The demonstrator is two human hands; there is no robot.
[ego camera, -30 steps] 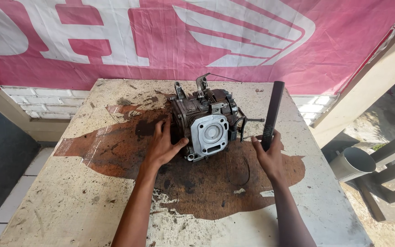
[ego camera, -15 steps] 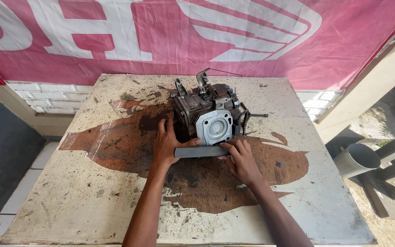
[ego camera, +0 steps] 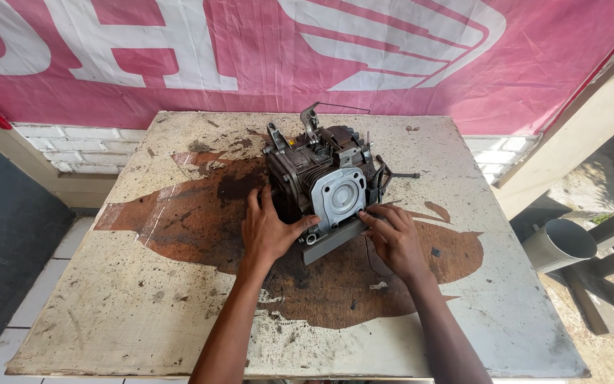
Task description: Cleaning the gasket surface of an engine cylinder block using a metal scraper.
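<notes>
A small dark engine block with a light grey round cover on its near face sits on a stained worktable. My left hand rests flat against the engine's left near side, thumb reaching toward the cover. My right hand grips the end of a dark grey bar. The bar lies slanted on the table against the bottom of the engine's near face, partly under it.
A large pink and white banner hangs behind the table over a white brick wall. A grey pipe end and metal frame lie on the ground to the right. A dark oil stain spreads over the table's middle.
My right hand brought the bar down from upright at the engine's right side and laid it against the engine's near base. My left hand stayed on the engine.
</notes>
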